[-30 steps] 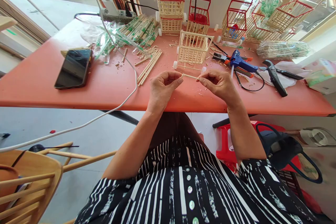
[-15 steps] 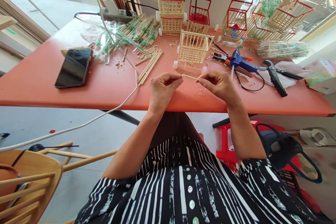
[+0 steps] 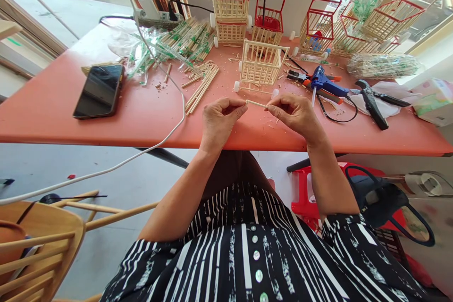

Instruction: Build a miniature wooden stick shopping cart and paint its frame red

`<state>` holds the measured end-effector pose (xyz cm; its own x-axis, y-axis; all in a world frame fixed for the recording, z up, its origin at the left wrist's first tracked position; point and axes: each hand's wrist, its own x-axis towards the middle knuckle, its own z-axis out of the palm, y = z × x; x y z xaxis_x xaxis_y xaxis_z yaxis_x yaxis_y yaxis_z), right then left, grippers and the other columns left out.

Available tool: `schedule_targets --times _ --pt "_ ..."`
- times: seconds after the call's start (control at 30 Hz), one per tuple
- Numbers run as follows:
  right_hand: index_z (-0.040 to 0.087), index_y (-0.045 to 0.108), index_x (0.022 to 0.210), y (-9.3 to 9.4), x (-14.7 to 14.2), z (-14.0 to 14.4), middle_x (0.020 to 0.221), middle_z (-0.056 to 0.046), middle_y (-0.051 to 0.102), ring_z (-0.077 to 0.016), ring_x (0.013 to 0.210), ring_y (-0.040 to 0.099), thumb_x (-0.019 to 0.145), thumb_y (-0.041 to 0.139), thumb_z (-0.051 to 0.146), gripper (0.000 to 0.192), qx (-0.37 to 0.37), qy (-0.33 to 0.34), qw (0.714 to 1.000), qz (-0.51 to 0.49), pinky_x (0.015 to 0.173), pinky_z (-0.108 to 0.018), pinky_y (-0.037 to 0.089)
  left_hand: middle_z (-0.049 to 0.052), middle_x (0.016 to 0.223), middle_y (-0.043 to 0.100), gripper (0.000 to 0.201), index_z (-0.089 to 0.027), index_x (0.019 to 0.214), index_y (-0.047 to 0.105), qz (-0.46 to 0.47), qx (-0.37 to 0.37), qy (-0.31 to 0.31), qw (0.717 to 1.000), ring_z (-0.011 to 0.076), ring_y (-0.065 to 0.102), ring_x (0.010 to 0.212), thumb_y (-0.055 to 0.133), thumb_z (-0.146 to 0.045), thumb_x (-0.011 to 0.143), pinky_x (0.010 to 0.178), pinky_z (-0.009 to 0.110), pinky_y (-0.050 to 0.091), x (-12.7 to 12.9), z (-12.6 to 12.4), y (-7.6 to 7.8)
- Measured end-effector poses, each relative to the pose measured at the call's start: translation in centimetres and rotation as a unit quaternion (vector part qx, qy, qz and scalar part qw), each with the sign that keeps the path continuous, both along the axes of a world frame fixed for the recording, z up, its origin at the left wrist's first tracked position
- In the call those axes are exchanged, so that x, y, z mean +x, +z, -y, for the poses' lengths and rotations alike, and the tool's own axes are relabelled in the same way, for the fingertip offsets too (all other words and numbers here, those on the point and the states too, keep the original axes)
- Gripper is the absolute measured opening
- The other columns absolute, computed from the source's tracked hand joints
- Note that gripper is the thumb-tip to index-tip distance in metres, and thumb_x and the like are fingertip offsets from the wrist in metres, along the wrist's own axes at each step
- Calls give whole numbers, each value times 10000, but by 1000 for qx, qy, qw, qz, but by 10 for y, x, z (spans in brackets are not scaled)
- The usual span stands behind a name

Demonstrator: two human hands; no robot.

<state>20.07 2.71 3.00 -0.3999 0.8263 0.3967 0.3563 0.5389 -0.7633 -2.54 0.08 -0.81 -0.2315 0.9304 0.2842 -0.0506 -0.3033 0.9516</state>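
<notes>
Clock positions are read from the held stick, 12 pointing away from the person. The left hand (image 3: 221, 120) pinches the near-7-to-9 end of a short, thin wooden stick (image 3: 257, 103) between thumb and index finger; the right hand (image 3: 295, 115) pinches the 3 o'clock end likewise. Both grips are narrow. The stick spans the gap between the fingertips, roughly level, over the near part of the red tabletop (image 3: 155, 120).

At 12, just beyond the hands: an unpainted miniature stick-built shopping cart (image 3: 261, 75) with white wheels. Between 2 and 3: a blue glue gun (image 3: 329, 86), near the right hand. At 3, farther out: black-handled pliers (image 3: 371, 106). Between 9 and 10: loose wooden sticks (image 3: 202, 89), near the left hand. At 9, well apart: a black smartphone (image 3: 99, 92). Toward 10 to 11: green-printed wrapped chopsticks (image 3: 194, 37).
</notes>
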Motion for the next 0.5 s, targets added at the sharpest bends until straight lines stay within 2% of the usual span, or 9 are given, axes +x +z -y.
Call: schedule_targets --times 0.2,0.5 --pt "229 820 908 -1 0 -1 841 -32 771 -161 744 617 964 791 671 447 3 -3 1000 5 679 -321 485 21 808 806 157 -219 827 870 22 -4 -13 1000 179 749 795 928 -323 724 807 313 623 0 0 0" --pt "228 821 884 -2 -2 0 823 -27 765 -165 735 602 954 793 659 437 5 -7 1000 2 678 -332 471 21 809 814 120 -219 823 862 18 -7 -15 1000 181 752 793 922 -287 745 799 311 626 -1 0 -1"
